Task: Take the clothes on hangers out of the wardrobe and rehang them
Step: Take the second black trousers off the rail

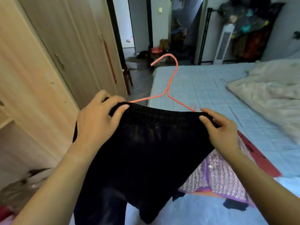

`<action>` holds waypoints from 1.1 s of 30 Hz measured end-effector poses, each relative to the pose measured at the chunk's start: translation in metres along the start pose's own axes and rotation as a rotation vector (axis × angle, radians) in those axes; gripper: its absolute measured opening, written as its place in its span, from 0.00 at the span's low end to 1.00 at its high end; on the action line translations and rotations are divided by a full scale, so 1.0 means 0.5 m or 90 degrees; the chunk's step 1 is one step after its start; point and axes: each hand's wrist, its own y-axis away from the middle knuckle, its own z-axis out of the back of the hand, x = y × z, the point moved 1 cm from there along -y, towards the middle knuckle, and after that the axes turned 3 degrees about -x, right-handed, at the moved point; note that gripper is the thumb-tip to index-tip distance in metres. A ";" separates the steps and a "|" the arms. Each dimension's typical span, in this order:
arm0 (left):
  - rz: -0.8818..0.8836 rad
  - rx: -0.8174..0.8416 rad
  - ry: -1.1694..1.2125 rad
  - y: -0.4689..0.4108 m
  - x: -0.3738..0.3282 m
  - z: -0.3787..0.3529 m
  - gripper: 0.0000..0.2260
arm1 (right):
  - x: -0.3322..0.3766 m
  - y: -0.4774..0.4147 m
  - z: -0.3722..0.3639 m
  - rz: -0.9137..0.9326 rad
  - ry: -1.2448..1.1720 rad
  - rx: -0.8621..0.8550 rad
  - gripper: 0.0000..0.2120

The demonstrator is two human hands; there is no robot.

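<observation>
Left hand (97, 122) and right hand (219, 132) each pinch one waistband end of black trousers (146, 151), stretching elastic over arms of pink hanger (168, 88). Garment held above bed (203, 88); hook points away, free for rehanging. Wardrobe (48, 62) at left.

Single head-worn view, facing forward and down, close over hands (222, 132), bed (203, 88) beyond

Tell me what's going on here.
A person holds a black garment with an elastic waistband against an orange wire hanger. The left hand grips one end of the waistband, the right hand pinches the other. The hook points away, over the bed. A purple patterned garment lies on the bed underneath.
</observation>
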 end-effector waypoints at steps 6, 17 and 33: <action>-0.015 0.006 0.098 -0.064 -0.131 -0.134 0.08 | -0.039 -0.081 0.164 0.010 0.095 -0.121 0.14; -0.052 0.042 0.291 -0.296 -0.259 -0.438 0.11 | -0.137 -0.319 0.291 -0.010 0.205 -0.229 0.14; 0.035 0.263 0.214 -0.409 -0.187 -0.957 0.09 | -0.583 -0.605 0.141 -0.215 0.240 -0.055 0.13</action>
